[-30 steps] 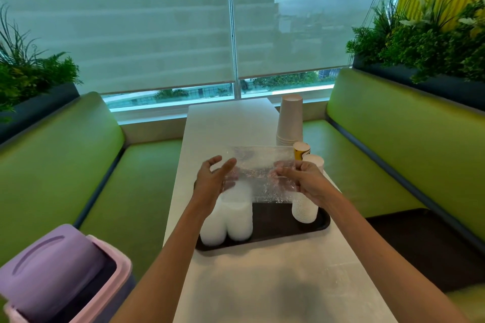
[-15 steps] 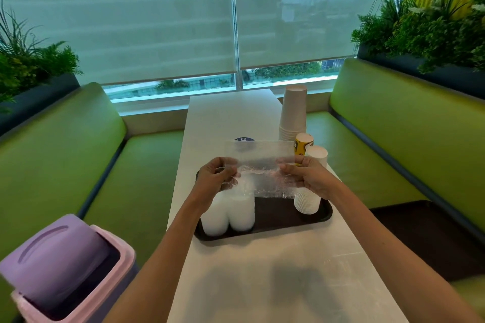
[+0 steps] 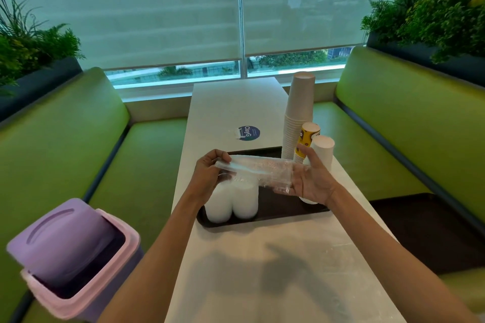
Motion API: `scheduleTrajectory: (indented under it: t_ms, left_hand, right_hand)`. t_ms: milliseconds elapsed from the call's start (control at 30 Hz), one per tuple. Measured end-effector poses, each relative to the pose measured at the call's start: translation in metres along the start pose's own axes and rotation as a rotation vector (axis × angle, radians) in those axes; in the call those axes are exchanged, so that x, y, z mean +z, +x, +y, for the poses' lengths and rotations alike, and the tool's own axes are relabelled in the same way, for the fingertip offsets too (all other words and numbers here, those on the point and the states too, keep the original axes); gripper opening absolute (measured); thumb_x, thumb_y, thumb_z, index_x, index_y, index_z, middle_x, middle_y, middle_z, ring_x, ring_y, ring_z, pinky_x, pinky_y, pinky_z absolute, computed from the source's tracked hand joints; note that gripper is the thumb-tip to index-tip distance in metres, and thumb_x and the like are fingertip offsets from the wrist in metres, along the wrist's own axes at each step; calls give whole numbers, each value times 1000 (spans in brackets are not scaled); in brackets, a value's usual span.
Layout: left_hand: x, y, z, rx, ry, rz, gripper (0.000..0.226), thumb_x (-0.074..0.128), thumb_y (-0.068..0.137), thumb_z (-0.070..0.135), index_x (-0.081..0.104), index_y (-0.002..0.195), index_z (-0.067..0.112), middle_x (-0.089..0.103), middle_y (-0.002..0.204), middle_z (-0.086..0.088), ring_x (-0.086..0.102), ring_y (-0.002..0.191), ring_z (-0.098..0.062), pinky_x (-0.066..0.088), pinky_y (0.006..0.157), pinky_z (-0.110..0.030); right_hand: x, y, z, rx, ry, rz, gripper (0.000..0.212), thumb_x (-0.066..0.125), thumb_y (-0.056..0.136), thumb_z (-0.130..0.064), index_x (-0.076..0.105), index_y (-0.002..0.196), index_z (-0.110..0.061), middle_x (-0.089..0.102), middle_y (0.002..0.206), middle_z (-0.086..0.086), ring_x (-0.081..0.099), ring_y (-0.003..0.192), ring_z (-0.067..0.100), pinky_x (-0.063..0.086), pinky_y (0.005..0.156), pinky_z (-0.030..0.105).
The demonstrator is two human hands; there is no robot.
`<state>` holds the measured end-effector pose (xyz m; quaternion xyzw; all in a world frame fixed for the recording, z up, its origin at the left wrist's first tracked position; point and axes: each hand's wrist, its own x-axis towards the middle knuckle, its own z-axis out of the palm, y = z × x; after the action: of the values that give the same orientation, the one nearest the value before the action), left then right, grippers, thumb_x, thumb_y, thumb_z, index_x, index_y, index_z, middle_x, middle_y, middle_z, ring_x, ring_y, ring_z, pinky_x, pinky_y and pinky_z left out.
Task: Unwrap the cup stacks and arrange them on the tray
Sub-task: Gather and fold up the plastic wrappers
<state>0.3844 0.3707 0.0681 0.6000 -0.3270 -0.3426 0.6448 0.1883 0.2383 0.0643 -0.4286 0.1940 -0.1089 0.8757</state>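
A clear plastic wrapper (image 3: 258, 169) is stretched between my left hand (image 3: 208, 174) and my right hand (image 3: 309, 179), folded into a narrow band above the dark tray (image 3: 270, 211). Two white cup stacks (image 3: 232, 202) stand upside down on the tray's left side, under the wrapper. On the tray's right side stand a tall beige cup stack (image 3: 299, 113), a yellow printed cup stack (image 3: 308, 136) and a white cup stack (image 3: 322, 151), partly hidden behind my right hand.
The white table (image 3: 262, 270) runs between two green benches (image 3: 78, 144). A purple swing-lid bin (image 3: 70, 254) stands at the lower left. A blue round sticker (image 3: 248, 133) lies on the table beyond the tray. A second dark tray (image 3: 430, 231) rests on the right bench.
The wrapper was a flat open sheet held up between both hands; it is now folded into a narrow band. The hands have lowered slightly and turned.
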Motion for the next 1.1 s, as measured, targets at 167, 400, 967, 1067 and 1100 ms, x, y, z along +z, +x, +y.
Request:
scheduleTrajectory:
  t_ms: [167,400,967,1067,1100]
  left_hand:
    - [-14,-4,-3,45,-17,-32,41,39,85,-19,58,68,13,61,71,3,59,64,-11,48,55,-17]
    - [-61,-16,-2,-95,-398,-59,25,49,67,15,58,91,13,72,91,-8,65,78,-20,49,64,-27]
    - [-183,-64,-61,-140,440,4,20,69,79,-7,63,76,12,64,72,-1,59,62,-5,49,67,-23]
    - [-210,-73,-76,-171,632,65,16,70,80,1,60,75,12,62,72,2,56,68,-11,46,67,-24]
    - [-219,-76,-81,-172,715,102,14,70,80,5,58,78,13,60,72,3,54,67,-12,44,64,-24]
  right_hand:
    - [21,15,6,-37,-256,217,20,65,87,-14,63,105,-7,71,94,11,71,79,19,60,64,26]
    - [36,36,-6,-125,-793,144,9,64,89,-16,70,96,-13,75,86,-1,71,84,16,57,80,30]
    - [155,150,57,-181,-1254,8,13,76,76,2,70,73,-9,62,55,-13,57,50,-6,46,61,15]
    - [181,174,87,-210,-1395,-32,10,75,78,-6,69,72,-10,60,55,-9,55,54,0,44,63,22]
    - [192,182,99,-232,-1447,-51,8,72,81,-9,69,73,-10,58,58,-3,54,59,8,41,63,26]
